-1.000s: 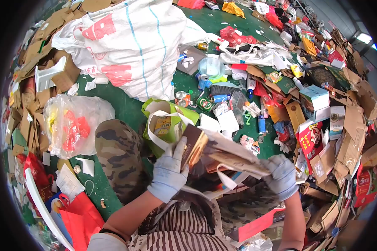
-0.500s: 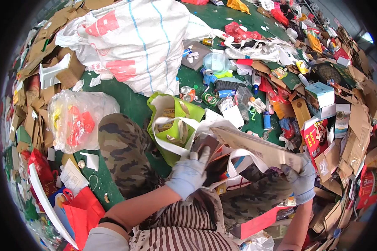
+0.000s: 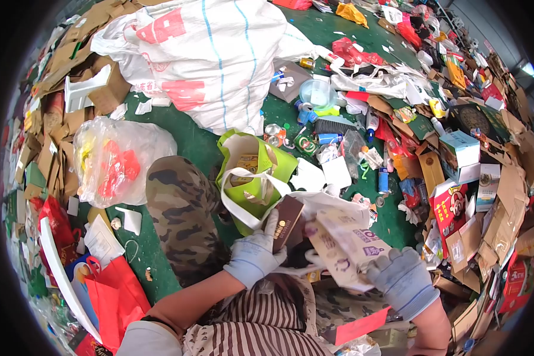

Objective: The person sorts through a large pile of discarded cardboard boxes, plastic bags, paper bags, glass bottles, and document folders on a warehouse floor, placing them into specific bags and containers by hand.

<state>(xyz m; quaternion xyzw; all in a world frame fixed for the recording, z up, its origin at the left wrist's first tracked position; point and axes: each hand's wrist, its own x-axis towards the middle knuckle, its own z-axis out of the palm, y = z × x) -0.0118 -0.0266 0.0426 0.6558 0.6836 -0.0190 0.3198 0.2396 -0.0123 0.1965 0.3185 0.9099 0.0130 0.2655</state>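
My left hand, in a pale work glove, is closed around a slim dark brown box with gold lettering. At the right, my gloved right hand grips the lower edge of a beige cardboard piece printed in purple. Behind that cardboard shows part of a white bag. A lime-green tote bag with white handles stands open between my knees, just beyond the brown box, with a yellowish packet inside it.
A large white woven sack lies ahead on the green floor. A clear plastic bag is left of my knee. Bottles, cans and a brush are scattered ahead, and cardboard heaps rise on both sides.
The cardboard has swung down and left, its purple-printed face now showing, with my right hand moving inward. My left hand has tilted the brown box more upright.
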